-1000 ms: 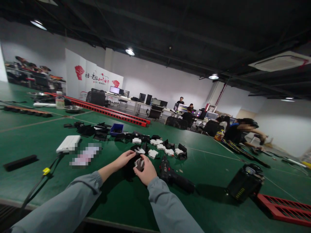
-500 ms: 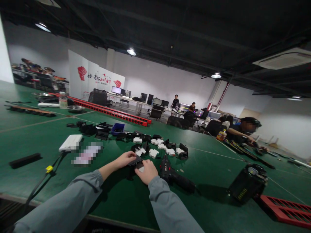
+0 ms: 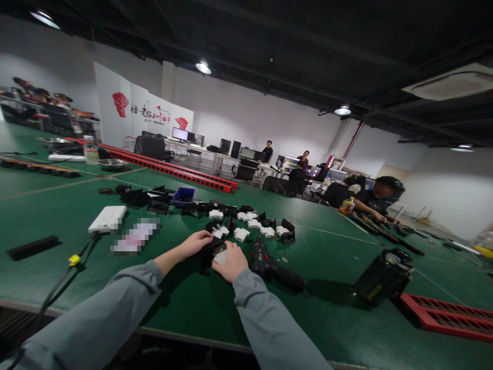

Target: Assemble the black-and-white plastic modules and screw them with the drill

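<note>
My left hand (image 3: 195, 244) is closed on the edge of a black plastic housing (image 3: 208, 259), over the green table's near middle. Fingers of my right hand (image 3: 234, 261) curl round a white plastic part (image 3: 220, 256), which sits at the housing. Whether the white part is seated inside the housing cannot be made out, since my fingers cover much of both. Just right of my right hand lies a black cordless drill (image 3: 275, 268). Beyond my hands are several white plastic parts (image 3: 242, 235) and black housings (image 3: 287, 234).
A blue bin (image 3: 184, 197) stands among black parts. To the left lie a white power bank (image 3: 108, 219) with a cable, a blurred phone-like object (image 3: 136, 236) and a black strip (image 3: 34, 247). At right are a black cylindrical object (image 3: 384, 276), a red slotted frame (image 3: 447, 316) and a co-worker (image 3: 375, 203).
The view has shifted, so the table's things sit slightly higher and further left. The white part shows more beside my right fingers, and the black housing is tilted differently between my hands.
</note>
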Tool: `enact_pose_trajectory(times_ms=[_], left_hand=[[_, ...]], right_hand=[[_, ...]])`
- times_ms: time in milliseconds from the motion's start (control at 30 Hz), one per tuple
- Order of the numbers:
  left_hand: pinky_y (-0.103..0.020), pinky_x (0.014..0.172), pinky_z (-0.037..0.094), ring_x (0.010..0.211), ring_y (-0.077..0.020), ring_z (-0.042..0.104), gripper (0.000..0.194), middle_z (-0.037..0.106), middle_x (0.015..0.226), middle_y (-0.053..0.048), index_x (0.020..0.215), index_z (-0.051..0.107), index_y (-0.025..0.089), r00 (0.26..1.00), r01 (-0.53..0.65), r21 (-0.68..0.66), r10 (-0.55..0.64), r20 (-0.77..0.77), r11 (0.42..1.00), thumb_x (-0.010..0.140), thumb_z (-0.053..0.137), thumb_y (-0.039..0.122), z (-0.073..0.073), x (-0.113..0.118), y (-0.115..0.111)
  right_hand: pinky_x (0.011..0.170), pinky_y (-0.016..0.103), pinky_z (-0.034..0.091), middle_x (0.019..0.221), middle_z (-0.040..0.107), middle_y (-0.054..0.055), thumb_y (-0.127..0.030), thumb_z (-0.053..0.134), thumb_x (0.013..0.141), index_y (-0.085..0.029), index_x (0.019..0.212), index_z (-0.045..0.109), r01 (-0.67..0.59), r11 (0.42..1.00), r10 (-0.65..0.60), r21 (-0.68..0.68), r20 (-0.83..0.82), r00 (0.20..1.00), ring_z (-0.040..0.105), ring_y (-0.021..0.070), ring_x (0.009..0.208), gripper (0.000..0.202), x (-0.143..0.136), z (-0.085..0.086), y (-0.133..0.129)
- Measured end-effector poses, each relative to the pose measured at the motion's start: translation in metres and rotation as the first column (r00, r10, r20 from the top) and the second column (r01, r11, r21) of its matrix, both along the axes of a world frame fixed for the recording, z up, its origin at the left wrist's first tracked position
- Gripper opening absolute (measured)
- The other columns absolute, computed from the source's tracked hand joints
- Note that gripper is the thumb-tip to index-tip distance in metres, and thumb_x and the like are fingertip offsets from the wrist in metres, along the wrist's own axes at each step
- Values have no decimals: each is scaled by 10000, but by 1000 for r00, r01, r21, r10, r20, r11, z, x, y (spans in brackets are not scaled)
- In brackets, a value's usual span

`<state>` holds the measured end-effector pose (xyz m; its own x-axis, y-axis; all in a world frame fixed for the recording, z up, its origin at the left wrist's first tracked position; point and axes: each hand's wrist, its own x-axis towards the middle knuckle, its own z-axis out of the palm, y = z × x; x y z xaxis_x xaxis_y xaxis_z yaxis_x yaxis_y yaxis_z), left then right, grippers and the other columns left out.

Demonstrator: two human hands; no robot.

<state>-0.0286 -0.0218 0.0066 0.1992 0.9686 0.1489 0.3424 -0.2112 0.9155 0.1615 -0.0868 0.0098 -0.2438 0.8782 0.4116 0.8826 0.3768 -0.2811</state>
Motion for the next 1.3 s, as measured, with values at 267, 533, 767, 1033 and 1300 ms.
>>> enact_pose_trajectory(times_ms=[267, 533, 767, 1033, 1300], left_hand=[[-258, 581, 427, 673, -172, 593, 408, 672, 822, -34, 970, 648, 162, 995, 63, -64, -58, 81, 996, 726, 612, 487, 5, 3, -7], [-213, 437, 339, 550, -106, 514, 466, 620, 799, 1, 1052, 611, 181, 959, 149, -150, -106, 263, 977, 736, 639, 523, 14, 6, -20], [-223, 494, 368, 638, -138, 568, 475, 672, 863, -40, 1043, 649, 159, 961, 123, -147, -81, 264, 981, 725, 657, 511, 13, 4, -16], [-200, 464, 345, 701, -156, 604, 515, 690, 987, -82, 1137, 614, 154, 932, 277, -150, -227, 284, 949, 731, 694, 461, 6, 7, -17], [-240, 605, 474, 780, -178, 653, 456, 707, 1008, -86, 1138, 649, 148, 881, 243, -179, -140, 453, 953, 737, 725, 354, 6, 10, -18]], right_hand=[[1005, 400, 458, 1310, 471, 144, -393, 668, 701, -167, 1360, 396, -101, 985, 125, 138, -182, 975, 513, 285, 1187, 748, -4, 5, -3], [1032, 364, 450, 1349, 429, 125, -384, 695, 700, -188, 1359, 402, -127, 973, 172, 191, -242, 955, 491, 262, 1235, 748, -2, 14, -7], [1029, 378, 455, 1356, 434, 126, -439, 680, 731, -197, 1362, 415, -180, 970, 213, 165, -212, 954, 493, 261, 1239, 725, -2, 17, -11], [941, 391, 510, 1416, 369, 133, -464, 685, 727, -222, 1354, 434, -170, 981, 185, 95, -183, 966, 571, 266, 1143, 717, 0, 16, -11], [1047, 398, 435, 1448, 305, 153, -442, 691, 755, -185, 1370, 405, -192, 969, 224, 158, -216, 950, 477, 277, 1254, 725, -1, 19, -10]])
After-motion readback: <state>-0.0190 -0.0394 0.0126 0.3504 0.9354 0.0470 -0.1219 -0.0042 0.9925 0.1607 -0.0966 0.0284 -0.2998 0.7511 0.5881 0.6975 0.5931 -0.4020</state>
